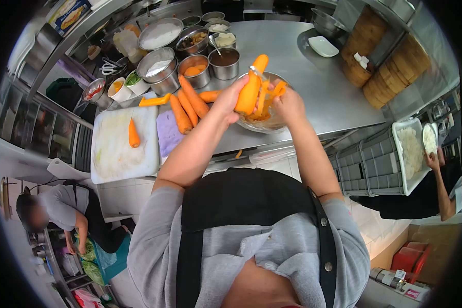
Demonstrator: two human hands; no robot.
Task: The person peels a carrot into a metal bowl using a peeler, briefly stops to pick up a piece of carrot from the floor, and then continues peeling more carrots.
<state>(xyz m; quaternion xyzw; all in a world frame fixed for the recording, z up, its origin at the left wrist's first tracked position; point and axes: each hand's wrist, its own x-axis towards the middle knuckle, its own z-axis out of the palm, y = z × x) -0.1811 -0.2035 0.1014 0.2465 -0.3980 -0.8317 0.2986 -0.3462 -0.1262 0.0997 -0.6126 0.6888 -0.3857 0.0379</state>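
My left hand (232,101) is wrapped round a thick peeled carrot (248,95), held tilted with its far end up. A peeler (255,71) lies with its metal blade across the upper part of the carrot. Closed beside it, my right hand (288,104) grips the peeler, whose handle is mostly hidden by fingers and orange peel strips (265,100). Under both hands stands a metal bowl (278,122) with carrot peelings in it. Several unpeeled carrots (191,98) lie to the left of my left forearm.
A white cutting board (119,167) bears one small carrot (133,134). A purple cloth (168,131) lies alongside. Metal containers (224,62) crowd the back left; bamboo steamers (395,72) and a white dish (323,46) are right. One person (69,208) crouches left; another person's hand (434,160) is right.
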